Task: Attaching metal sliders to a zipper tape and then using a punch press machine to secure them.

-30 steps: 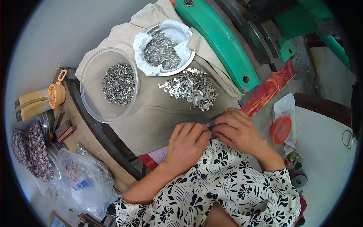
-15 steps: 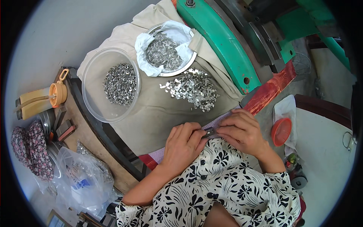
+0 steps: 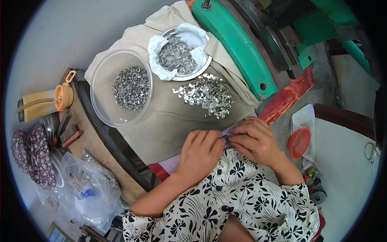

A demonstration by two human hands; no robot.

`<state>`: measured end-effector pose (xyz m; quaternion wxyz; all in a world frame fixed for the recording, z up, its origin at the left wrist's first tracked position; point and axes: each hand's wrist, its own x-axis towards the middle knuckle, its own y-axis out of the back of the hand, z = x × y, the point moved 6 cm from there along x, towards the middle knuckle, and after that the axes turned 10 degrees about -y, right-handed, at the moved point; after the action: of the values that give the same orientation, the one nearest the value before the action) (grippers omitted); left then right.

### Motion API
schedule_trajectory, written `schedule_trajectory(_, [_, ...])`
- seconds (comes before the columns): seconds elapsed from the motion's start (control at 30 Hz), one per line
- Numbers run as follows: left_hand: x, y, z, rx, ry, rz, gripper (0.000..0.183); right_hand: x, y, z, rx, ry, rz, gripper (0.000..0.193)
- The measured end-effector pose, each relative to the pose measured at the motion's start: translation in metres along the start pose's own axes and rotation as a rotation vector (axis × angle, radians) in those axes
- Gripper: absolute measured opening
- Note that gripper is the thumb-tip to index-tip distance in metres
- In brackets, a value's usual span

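Observation:
My left hand [image 3: 202, 151] and my right hand [image 3: 257, 140] meet at the near edge of the cloth, fingertips almost touching. Between them a sliver of a small dark metal block [image 3: 225, 137] shows, mostly covered by my fingers. The left thumb and fingers pinch it; the right fingers are pressed together at its other end, and whatever they hold is too small to make out. Just beyond my hands lies a loose heap of small flat shiny metal pieces [image 3: 207, 96]. Under my wrists is a purple checked cloth [image 3: 173, 162].
A clear round tub [image 3: 96, 103] of small metal parts stands at left on the beige cloth [image 3: 157, 117]. Behind the heap is a metal bowl [image 3: 201, 72] lined with white cloth, holding thin metal pins. A green machine [image 3: 238, 52] rises at right. Plastic bags [image 3: 86, 197] sit lower left.
My left fingers have closed further over the metal block, so less of it shows. The right fingers have drawn in closer to it. The whole view has shifted slightly.

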<state>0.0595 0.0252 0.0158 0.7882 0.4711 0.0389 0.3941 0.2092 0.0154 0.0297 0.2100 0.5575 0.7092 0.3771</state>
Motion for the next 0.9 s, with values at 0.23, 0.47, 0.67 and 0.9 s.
schedule_trajectory(0.23, [-0.014,0.01,-0.009,-0.085,0.141,0.042,0.035,0.006,-0.004,-0.009,-0.041,0.077,-0.008,0.02])
schedule_trajectory(0.47, [-0.042,0.021,-0.017,-0.042,0.192,-0.034,0.039,0.008,-0.013,-0.024,-0.234,0.196,-0.041,0.016])
schedule_trajectory(0.67, [-0.053,0.032,-0.022,-0.023,0.226,-0.048,0.037,0.016,-0.011,-0.045,-0.445,0.282,-0.157,0.015])
schedule_trajectory(0.9, [-0.061,0.034,-0.027,0.014,0.167,-0.032,0.033,0.012,-0.011,-0.036,-0.466,0.237,-0.226,0.021])
